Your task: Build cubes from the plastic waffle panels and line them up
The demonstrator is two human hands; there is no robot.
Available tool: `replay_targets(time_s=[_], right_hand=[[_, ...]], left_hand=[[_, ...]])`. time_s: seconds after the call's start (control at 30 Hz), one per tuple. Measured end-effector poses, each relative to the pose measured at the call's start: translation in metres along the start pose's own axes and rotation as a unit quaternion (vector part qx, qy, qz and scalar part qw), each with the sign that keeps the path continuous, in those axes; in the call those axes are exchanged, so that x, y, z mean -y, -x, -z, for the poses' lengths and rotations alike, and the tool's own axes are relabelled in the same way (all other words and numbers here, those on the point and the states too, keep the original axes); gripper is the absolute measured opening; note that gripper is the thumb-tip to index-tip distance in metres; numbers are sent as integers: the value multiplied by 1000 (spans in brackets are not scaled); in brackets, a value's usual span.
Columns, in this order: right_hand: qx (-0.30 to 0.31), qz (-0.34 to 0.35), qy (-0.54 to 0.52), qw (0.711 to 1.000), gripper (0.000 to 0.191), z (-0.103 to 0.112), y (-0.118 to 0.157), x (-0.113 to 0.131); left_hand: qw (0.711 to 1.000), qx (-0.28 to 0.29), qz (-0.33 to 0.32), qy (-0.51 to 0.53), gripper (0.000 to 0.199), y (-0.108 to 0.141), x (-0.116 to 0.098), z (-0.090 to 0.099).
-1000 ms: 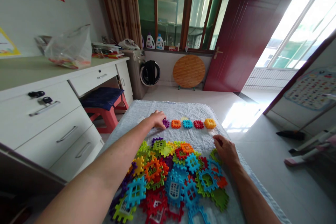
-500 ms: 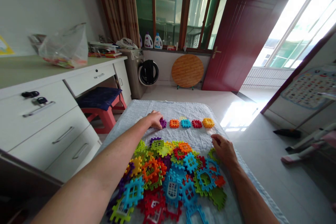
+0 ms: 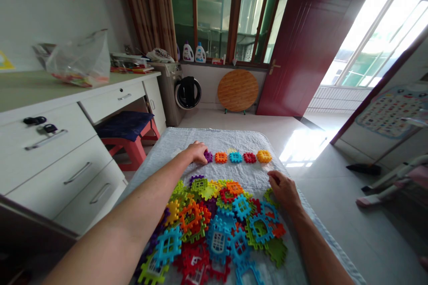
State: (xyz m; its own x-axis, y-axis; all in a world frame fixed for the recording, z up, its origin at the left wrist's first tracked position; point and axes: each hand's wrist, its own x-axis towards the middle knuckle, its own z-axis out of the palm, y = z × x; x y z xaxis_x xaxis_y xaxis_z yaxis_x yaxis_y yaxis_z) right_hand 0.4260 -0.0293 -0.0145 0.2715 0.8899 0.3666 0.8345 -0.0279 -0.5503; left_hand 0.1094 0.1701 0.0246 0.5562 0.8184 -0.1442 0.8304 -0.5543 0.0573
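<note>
My left hand (image 3: 198, 152) is at the left end of a row of plastic pieces, its fingers closed on the purple piece (image 3: 208, 156). To the right in the row lie an orange piece (image 3: 221, 157), a blue piece (image 3: 236, 157), a red piece (image 3: 249, 157) and a yellow piece (image 3: 264, 156). Near the right edge of the cloth, my right hand (image 3: 282, 185) has its fingers curled together; whether anything is between them is too small to tell. A heap of colourful interlocking pieces (image 3: 219, 238) lies between my forearms.
A pale cloth (image 3: 230, 136) covers the table. On the left are a white desk (image 3: 133, 81) with a plastic bag (image 3: 82, 60) on it and a red stool (image 3: 135, 149) with a dark top. Further back stand a washing machine (image 3: 170, 93) and a round wooden board (image 3: 238, 90).
The whole view has shifted slightly. My hands and the pieces hold the same places relative to each other.
</note>
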Motion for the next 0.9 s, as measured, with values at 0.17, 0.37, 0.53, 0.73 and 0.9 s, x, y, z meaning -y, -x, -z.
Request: replay_targets(time_s=[0.17,0.37,0.53,0.73,0.9], right_hand=[[6,-10,-4,1000,33,0,-1,-1],[-2,-17,-5,1000,35,1,-1,-2],[-8,-16,-7,1000,36,3,-1,-1],[-17,-25,-10,999,35,2,-2,-3],[-24,-46,-18,998,34,-2,-3,-7]], left_hand=[[1000,15,13,4,49,1,-1,4],[999,16,22,16,69,3,0,5],[999,-2,26,29,84,13,12,9],[996,-61,35,50,77,60,42,7],[977,-131,87,144,64,120,62,-19]])
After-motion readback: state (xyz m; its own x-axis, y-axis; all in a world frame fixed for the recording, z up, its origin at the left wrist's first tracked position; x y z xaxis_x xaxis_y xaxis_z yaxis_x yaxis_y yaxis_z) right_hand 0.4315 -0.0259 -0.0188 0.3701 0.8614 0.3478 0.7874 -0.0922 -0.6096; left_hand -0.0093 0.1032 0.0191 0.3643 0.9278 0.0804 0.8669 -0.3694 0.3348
